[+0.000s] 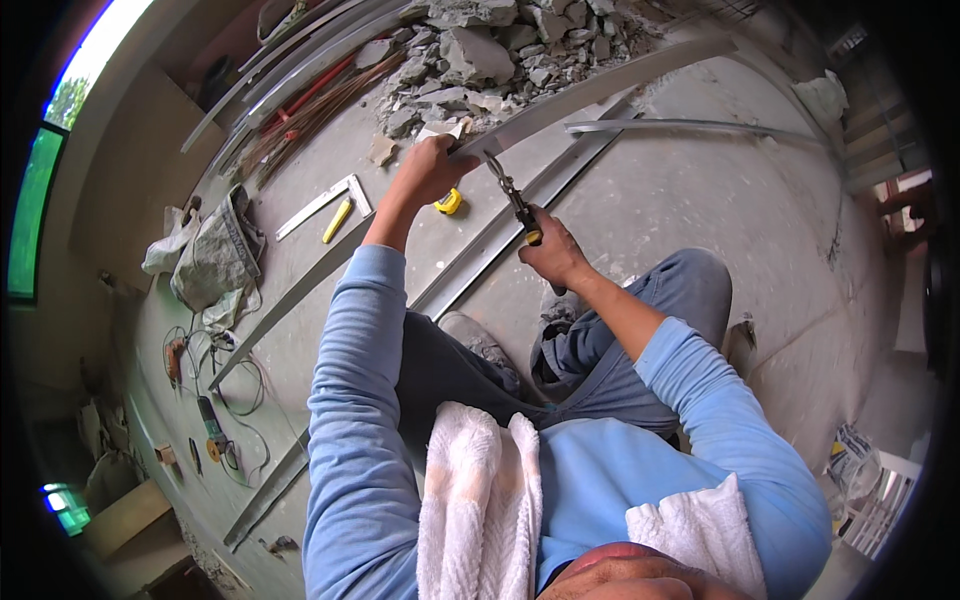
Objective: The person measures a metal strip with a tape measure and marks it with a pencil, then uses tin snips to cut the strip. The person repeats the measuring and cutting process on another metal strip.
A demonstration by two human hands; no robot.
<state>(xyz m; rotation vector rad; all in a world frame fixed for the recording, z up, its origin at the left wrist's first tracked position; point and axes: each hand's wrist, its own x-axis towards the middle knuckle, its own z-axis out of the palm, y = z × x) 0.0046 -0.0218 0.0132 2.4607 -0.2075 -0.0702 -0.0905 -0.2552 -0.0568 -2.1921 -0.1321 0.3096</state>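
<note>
A long grey metal channel (600,92) stretches from the upper right past my left hand toward the lower left. My left hand (432,168) is closed around it near its middle. In my right hand (557,248) are tin snips (515,200) with dark and yellow handles, their jaws touching the channel's edge just right of my left hand. Whether the jaws have cut into the metal I cannot tell. Below my left hand a yellow tape measure (449,201) rests on the floor. To its left lie a metal square (322,207) and a yellow utility knife (338,221).
Another channel (520,220) lies diagonally under my work, and a thin strip (700,126) crosses its far end. Broken rubble (480,55) is heaped ahead. Leftward are a grey sack (215,255), an orange drill (174,360) and an angle grinder (213,430) with loose cords.
</note>
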